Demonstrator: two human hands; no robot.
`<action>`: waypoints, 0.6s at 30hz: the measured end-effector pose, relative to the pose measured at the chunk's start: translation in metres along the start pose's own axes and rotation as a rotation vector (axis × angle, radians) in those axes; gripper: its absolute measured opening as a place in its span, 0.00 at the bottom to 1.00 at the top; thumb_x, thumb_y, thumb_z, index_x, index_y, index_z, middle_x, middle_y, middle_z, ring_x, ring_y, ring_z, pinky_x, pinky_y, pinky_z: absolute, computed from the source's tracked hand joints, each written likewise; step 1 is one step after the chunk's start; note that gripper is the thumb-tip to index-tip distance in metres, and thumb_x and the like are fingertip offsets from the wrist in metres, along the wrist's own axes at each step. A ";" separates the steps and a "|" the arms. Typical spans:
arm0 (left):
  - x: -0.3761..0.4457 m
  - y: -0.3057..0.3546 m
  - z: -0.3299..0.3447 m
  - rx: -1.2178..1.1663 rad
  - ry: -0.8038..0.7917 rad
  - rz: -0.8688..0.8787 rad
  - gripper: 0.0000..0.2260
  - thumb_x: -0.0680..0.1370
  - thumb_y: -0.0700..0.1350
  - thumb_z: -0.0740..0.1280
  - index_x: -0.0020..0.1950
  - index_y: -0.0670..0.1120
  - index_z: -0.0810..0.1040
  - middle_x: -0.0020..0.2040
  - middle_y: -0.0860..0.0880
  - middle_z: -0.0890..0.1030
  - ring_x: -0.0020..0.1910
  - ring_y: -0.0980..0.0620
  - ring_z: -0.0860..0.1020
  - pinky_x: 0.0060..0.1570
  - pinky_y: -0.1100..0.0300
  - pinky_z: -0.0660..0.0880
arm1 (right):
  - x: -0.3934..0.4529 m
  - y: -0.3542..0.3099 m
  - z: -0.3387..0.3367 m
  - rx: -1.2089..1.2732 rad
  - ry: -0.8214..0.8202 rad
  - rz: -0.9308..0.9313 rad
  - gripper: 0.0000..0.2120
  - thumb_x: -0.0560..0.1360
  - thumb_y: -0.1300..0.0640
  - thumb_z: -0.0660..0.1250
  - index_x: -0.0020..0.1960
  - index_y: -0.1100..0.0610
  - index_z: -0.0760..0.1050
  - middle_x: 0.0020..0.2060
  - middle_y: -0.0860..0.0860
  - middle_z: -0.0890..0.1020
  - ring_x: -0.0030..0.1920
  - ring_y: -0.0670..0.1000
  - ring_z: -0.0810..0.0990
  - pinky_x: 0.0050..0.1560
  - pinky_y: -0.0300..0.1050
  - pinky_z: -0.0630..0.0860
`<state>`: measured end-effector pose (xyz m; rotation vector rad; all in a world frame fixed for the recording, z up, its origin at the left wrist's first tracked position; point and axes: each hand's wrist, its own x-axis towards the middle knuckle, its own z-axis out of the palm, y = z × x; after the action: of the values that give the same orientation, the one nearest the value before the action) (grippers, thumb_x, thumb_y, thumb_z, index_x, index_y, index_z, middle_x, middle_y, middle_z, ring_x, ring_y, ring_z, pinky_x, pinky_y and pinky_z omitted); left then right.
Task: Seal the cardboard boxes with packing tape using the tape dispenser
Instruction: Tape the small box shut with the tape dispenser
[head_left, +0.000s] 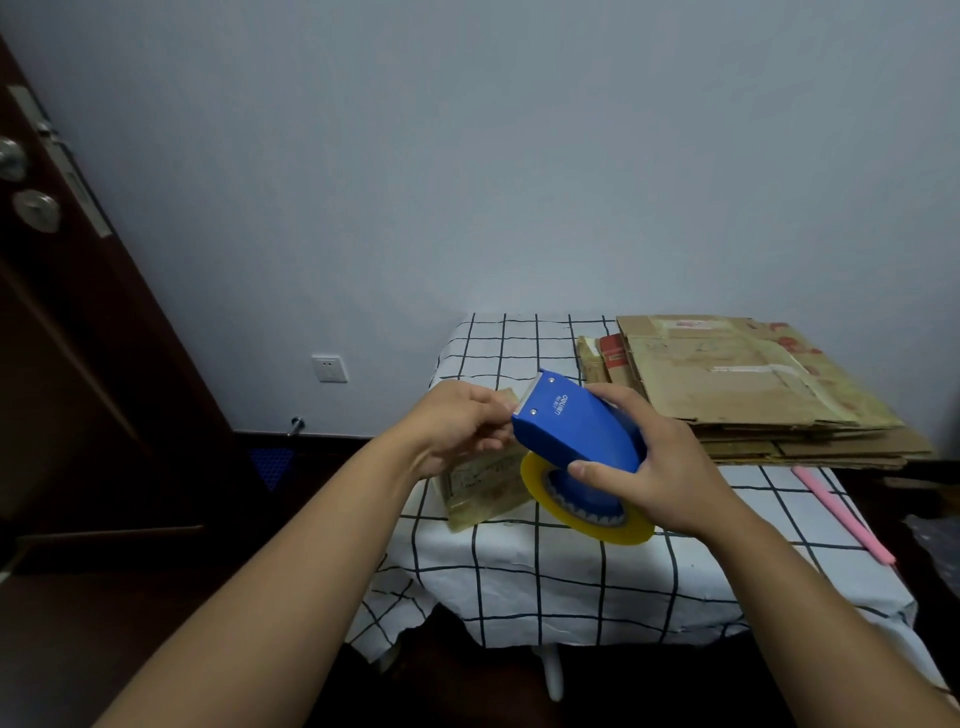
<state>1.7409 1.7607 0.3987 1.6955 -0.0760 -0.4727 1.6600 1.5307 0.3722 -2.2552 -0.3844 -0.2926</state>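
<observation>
My right hand (657, 462) grips a blue tape dispenser (576, 426) above the table, its metal blade end pointing up and left. A yellowish roll of packing tape (540, 491) sits on the dispenser's hub. My left hand (462, 423) is at the blade end with fingers curled, pinching at the tape's end; the tape strip itself is hard to see. A small cardboard box (483, 493) stands on the table under my left hand, partly hidden. A stack of flattened cardboard boxes (737, 384) lies at the table's back right.
The table carries a white cloth with a black grid (519, 571). A pink stick (844, 514) lies near its right edge. A dark wooden door (78, 322) stands at the left, with a wall socket (329, 368) low on the wall beyond.
</observation>
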 end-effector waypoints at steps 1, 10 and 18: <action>0.001 0.001 0.000 0.065 0.023 0.015 0.08 0.79 0.34 0.64 0.43 0.37 0.82 0.35 0.43 0.81 0.30 0.55 0.78 0.32 0.65 0.75 | -0.001 -0.001 0.000 -0.016 -0.013 0.005 0.36 0.63 0.26 0.66 0.68 0.30 0.61 0.58 0.32 0.73 0.53 0.42 0.78 0.47 0.43 0.79; 0.016 0.024 0.001 0.439 0.113 0.101 0.13 0.77 0.32 0.67 0.34 0.42 0.80 0.44 0.41 0.84 0.27 0.58 0.77 0.31 0.65 0.75 | 0.001 -0.013 -0.006 -0.175 -0.059 0.099 0.37 0.62 0.24 0.62 0.68 0.31 0.58 0.52 0.40 0.75 0.48 0.42 0.76 0.42 0.41 0.75; 0.030 0.027 0.002 0.525 0.133 0.125 0.08 0.78 0.37 0.69 0.39 0.43 0.82 0.28 0.49 0.81 0.29 0.56 0.78 0.32 0.65 0.76 | 0.005 -0.018 -0.013 -0.283 -0.120 0.169 0.40 0.63 0.25 0.60 0.72 0.36 0.58 0.50 0.41 0.74 0.45 0.42 0.75 0.38 0.39 0.71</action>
<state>1.7735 1.7443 0.4165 2.2163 -0.2225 -0.2546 1.6565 1.5329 0.3947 -2.5733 -0.2231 -0.1294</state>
